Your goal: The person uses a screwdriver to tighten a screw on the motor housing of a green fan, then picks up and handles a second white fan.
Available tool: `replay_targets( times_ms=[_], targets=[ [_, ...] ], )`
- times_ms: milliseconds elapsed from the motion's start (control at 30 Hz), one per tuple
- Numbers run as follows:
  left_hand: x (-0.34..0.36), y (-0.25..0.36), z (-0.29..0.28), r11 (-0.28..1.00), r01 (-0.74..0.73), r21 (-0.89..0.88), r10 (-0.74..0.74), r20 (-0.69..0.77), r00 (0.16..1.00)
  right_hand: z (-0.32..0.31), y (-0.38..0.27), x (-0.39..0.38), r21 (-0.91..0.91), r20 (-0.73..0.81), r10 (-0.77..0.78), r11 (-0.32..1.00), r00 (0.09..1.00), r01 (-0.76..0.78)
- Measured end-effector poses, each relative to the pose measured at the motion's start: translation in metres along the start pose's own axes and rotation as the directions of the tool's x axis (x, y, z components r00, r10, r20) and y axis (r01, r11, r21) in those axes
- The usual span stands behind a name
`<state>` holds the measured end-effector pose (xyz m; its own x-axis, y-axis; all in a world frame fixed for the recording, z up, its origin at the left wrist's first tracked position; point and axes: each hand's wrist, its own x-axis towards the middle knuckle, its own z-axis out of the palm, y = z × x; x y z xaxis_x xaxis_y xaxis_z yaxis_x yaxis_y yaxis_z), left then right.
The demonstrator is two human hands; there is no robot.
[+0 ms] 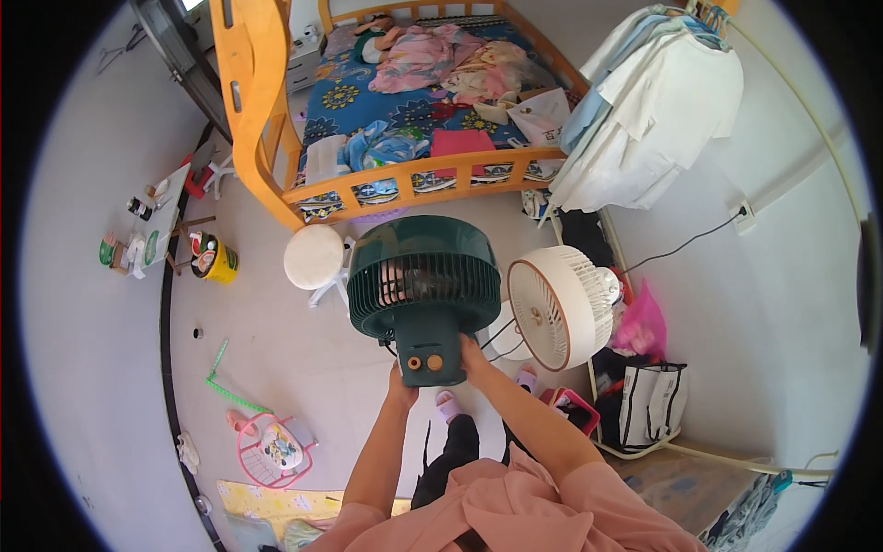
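I see both of my hands up in front of me, holding a dark green round plastic fan [423, 285] by its stand. My left hand [399, 385] is wrapped around the lower left side of the stand, and most of it hides behind the fan, so I cannot tell how tight the fingers are. My right hand [475, 353] is curled on the right side of the stand, just beside the two orange knobs [424, 362] on its front. The fan's round cage faces me and sits above my hands.

Just to the right of my right hand stands a white round fan [557, 306], turned a bit sideways. Its thin black cord [498, 337] runs close to my right hand. Past my left hand, up and to the left, is a small white round stool [314, 257]. Farther beyond the fans is a wooden bed with an orange frame [405, 189] and a blue flowered sheet. Below my hands I see my pink slipper [446, 405] on the pale floor [303, 359].
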<state>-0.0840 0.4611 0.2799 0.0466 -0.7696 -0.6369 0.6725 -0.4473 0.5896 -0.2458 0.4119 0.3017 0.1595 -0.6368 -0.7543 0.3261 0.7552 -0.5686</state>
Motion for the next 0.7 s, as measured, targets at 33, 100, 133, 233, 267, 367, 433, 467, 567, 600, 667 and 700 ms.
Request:
replay_targets(
  times_ms=[33, 100, 133, 233, 267, 367, 433, 467, 567, 600, 667, 700],
  targets=[
    [0.000, 0.001, -0.001, 1.000, -0.006, -0.006, 0.006, -0.002, 1.000, 0.001, -0.002, 0.004, -0.042, -0.001, -0.001, 0.999, 1.000, 0.001],
    [0.001, 0.003, -0.001, 0.999, -0.006, 0.044, 0.002, 0.081, 0.997, -0.001, -0.002, 0.004, -0.089, -0.002, -0.007, 0.996, 1.000, 0.007],
    [-0.001, 0.005, -0.001, 0.999, -0.015, 0.036, 0.013, 0.075, 0.997, 0.001, -0.003, -0.002, -0.051, 0.031, -0.032, 0.998, 0.999, 0.033],
    [-0.008, 0.004, 0.007, 1.000, 0.021, -0.014, -0.022, -0.040, 0.999, 0.008, -0.005, -0.012, -0.039, 0.030, -0.042, 0.998, 0.999, 0.043],
    [-0.007, 0.005, 0.009, 1.000, 0.019, -0.017, -0.020, -0.034, 0.999, 0.005, -0.005, -0.013, -0.058, -0.010, -0.026, 0.998, 1.000, 0.025],
    [-0.004, 0.009, 0.006, 0.999, 0.038, -0.015, -0.037, 0.026, 0.999, 0.005, 0.000, -0.007, -0.052, -0.043, -0.032, 0.998, 0.999, 0.030],
    [0.000, 0.013, 0.006, 0.999, 0.035, -0.003, -0.034, 0.079, 0.996, 0.000, 0.000, -0.003, -0.050, -0.034, -0.038, 0.998, 0.999, 0.036],
    [-0.001, 0.014, 0.007, 0.999, 0.033, 0.003, -0.033, 0.079, 0.996, 0.000, 0.001, 0.000, -0.050, -0.023, -0.043, 0.998, 0.999, 0.042],
    [-0.008, 0.017, 0.018, 0.999, 0.032, 0.011, -0.033, 0.046, 0.998, -0.003, 0.007, 0.010, -0.039, -0.073, -0.014, 0.999, 0.997, 0.011],
    [-0.009, 0.020, 0.024, 0.998, 0.055, 0.025, -0.056, 0.024, 0.998, -0.006, 0.008, 0.013, -0.031, -0.075, -0.021, 0.999, 0.997, 0.019],
    [-0.010, 0.023, 0.016, 0.997, 0.070, 0.023, -0.070, -0.011, 0.998, 0.003, 0.014, 0.012, 0.009, -0.077, -0.035, 0.999, 0.996, 0.036],
    [-0.007, 0.022, 0.012, 0.998, 0.061, 0.017, -0.061, 0.001, 0.998, 0.005, 0.015, 0.010, 0.004, -0.074, -0.038, 0.999, 0.997, 0.038]
  ],
)
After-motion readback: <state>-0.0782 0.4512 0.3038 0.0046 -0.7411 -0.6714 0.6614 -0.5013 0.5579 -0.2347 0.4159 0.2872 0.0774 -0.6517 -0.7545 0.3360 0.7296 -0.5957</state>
